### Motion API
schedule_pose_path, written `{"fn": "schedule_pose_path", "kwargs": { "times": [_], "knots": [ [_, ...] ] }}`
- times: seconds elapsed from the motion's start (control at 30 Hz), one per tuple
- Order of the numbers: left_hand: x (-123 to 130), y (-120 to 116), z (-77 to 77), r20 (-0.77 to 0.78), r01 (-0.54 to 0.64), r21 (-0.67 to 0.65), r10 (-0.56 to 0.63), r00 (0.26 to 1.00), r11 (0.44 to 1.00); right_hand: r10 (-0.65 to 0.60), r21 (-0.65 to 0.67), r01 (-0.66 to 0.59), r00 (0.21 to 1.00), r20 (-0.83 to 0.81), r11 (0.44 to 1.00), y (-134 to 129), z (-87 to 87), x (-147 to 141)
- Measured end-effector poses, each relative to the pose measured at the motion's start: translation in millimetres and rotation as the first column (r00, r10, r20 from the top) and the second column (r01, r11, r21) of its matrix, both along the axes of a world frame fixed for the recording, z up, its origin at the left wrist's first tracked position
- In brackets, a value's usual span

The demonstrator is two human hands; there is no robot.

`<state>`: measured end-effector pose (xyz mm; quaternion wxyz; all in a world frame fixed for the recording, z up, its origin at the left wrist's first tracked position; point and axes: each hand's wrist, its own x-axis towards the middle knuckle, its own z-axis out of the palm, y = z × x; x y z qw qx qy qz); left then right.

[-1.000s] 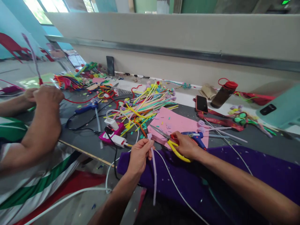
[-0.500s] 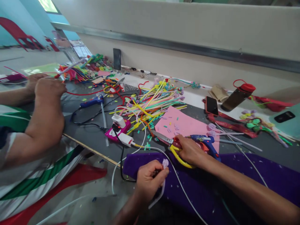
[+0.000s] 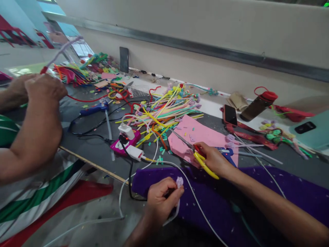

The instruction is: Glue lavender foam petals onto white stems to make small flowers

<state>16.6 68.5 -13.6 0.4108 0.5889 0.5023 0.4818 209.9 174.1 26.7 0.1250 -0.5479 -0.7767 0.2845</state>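
Observation:
Between the thumb and fingers of my left hand (image 3: 164,197) is a pale lilac pipe-cleaner flower (image 3: 180,181), its bent stem hanging below. My right hand (image 3: 212,157) grips a pair of scissors (image 3: 205,167) with yellow and red handles, the blades pointing left over a pink sheet (image 3: 200,132). Small lilac and green snippets lie on that sheet. Partly hidden behind my right hand is a blue glue gun (image 3: 227,156). Purple cloth (image 3: 149,178) spreads beneath both hands.
Many pipe cleaners (image 3: 172,109) are heaped mid-table. A magenta power strip (image 3: 132,140) with plugs and trailing cables sits to the left. Another blue glue gun (image 3: 94,109), a phone (image 3: 230,115) and a bottle (image 3: 258,106) stand around. At left, a co-worker's hands (image 3: 46,87) hold a red pipe cleaner.
The scissors have turned in my right hand, so the blades now lift toward the upper left over the pink sheet. My left hand keeps its pinch on the flower. The view shifts slightly.

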Motion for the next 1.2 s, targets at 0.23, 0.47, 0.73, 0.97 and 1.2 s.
{"fn": "schedule_pose_path", "kwargs": {
  "times": [0.23,0.47,0.73,0.97,1.2],
  "knots": [
    [-2,1,-1.3,-0.033,0.026,0.040,-0.024,0.999,0.999,0.020,-0.010,-0.019,0.993,0.120,1.000,-9,3.0,-4],
    [-2,1,-1.6,-0.039,0.036,0.022,-0.035,0.999,0.999,0.037,0.113,-0.072,0.959,0.282,0.991,-1,-0.8,-20],
    [-2,0,2.6,-0.020,0.033,0.017,-0.033,0.999,0.999,0.079,0.131,-0.119,0.958,0.277,0.984,5,-10.1,-24],
    [-2,0,4.3,-0.031,0.016,0.043,-0.015,0.999,0.999,-0.042,0.217,0.014,0.991,0.124,0.976,19,7.5,-13],
    [-2,-1,6.4,-0.024,0.025,0.011,-0.025,0.999,1.000,0.067,0.090,-0.073,0.996,0.060,0.993,9,6.0,-10]
  ]
}}
